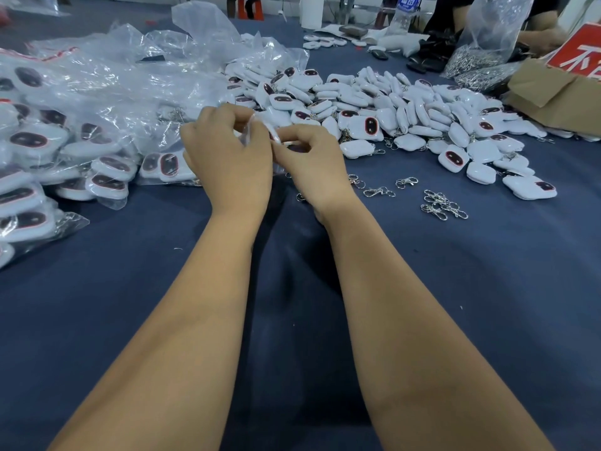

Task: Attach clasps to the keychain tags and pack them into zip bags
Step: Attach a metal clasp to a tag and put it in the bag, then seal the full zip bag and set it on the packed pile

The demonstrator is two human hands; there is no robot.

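My left hand (227, 157) and my right hand (312, 164) meet over the blue cloth, both pinching the mouth of a small clear zip bag (257, 131) with a white keychain tag partly hidden between the fingers. Behind them lies a big pile of white tags (390, 109) with dark oval faces. Several loose silver clasps (442, 205) lie on the cloth right of my right hand.
Bagged tags (42, 164) are heaped in clear plastic at the left. At the far right stand a cardboard box (549, 92) with a red sign and a bag of metal clasps (474, 60). Another person's arm (540, 34) works at the back right.
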